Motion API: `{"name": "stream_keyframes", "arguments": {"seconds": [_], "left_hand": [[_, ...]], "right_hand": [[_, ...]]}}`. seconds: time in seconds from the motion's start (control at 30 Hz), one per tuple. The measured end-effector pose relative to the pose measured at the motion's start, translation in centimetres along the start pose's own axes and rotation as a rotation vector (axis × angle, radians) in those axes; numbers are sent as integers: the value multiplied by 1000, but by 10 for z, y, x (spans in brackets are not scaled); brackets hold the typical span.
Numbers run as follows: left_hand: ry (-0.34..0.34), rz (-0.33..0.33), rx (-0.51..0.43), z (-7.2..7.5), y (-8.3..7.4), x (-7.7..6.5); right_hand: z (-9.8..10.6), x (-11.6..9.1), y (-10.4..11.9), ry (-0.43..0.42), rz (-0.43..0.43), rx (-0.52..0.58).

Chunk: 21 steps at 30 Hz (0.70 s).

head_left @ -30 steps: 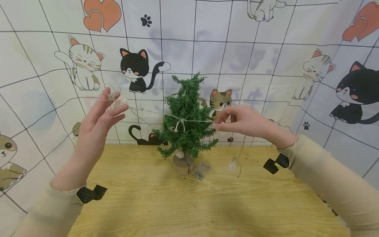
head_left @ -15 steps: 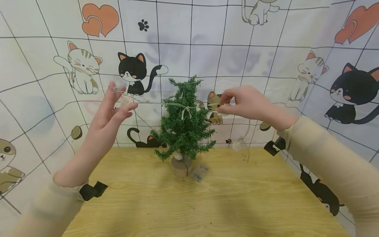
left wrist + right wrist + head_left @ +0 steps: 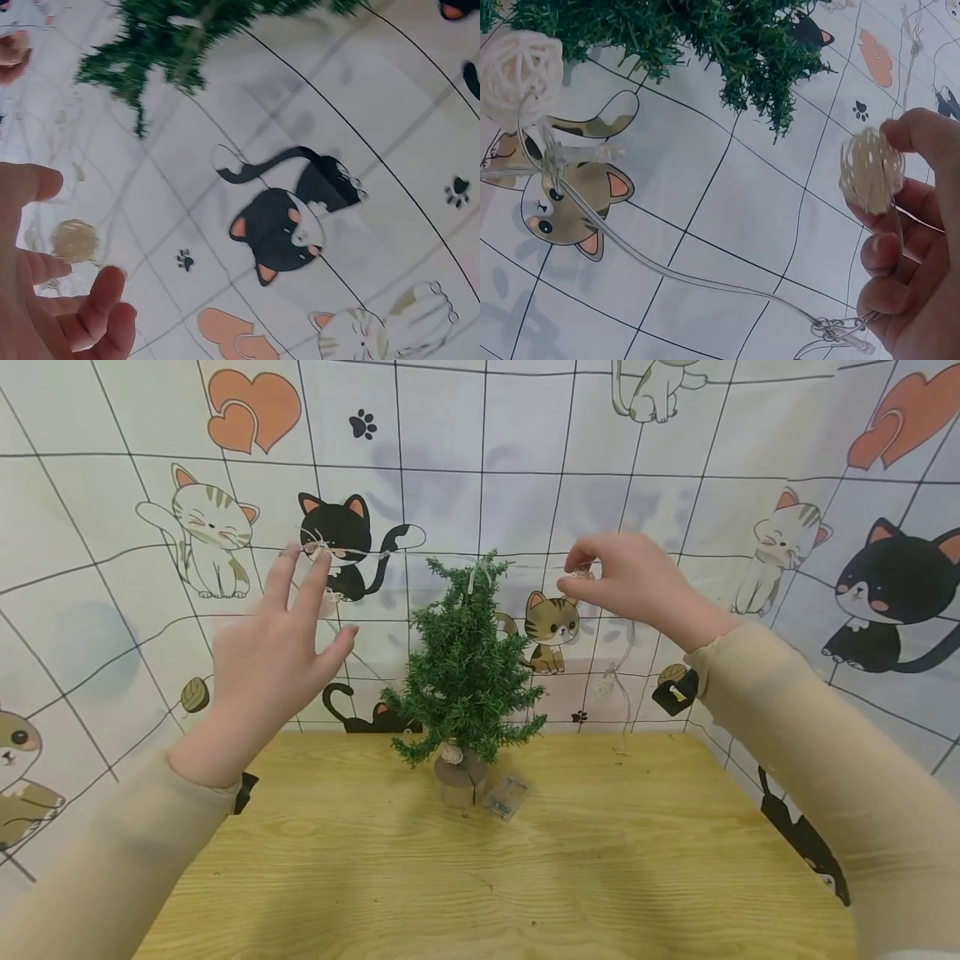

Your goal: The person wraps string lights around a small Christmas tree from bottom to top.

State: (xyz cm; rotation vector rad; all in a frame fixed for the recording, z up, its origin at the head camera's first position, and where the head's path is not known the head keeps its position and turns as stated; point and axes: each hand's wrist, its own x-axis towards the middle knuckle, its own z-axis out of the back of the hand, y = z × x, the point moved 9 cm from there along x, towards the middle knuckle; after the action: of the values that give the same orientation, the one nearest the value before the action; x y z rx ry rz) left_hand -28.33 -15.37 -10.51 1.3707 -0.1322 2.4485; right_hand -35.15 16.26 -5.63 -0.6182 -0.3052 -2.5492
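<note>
The worktop (image 3: 600, 860) fills the lower frame, the green tree (image 3: 468, 677) standing mid-frame. Upper left, my left hand (image 3: 273, 643) is spread, the light string (image 3: 727, 286) at its fingertips; upper right, my right hand (image 3: 637, 581) is curled, pinching a woven ball (image 3: 871, 171). The string stretches between them at treetop height.

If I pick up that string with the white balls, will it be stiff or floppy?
Probably floppy: the string curves, and part of it dangles below the right hand. It's likely light, since the hanging ball looks woven, with gaps. It might tangle, because thin loops bunch up near that hand.
</note>
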Motion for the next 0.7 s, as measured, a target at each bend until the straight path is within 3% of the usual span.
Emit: {"name": "stream_keyframes", "arguments": {"seconds": [0.1, 0.27, 0.4, 0.7], "left_hand": [[-10, -21, 95, -8, 8, 5], [136, 20, 201, -35, 26, 9], [204, 52, 221, -49, 38, 9], [199, 67, 204, -73, 55, 13]], "right_hand": [[4, 7, -2, -36, -15, -30], [9, 20, -5, -90, -26, -73], [9, 34, -6, -119, -11, -94], [-3, 59, -20, -93, -94, -114]]}}
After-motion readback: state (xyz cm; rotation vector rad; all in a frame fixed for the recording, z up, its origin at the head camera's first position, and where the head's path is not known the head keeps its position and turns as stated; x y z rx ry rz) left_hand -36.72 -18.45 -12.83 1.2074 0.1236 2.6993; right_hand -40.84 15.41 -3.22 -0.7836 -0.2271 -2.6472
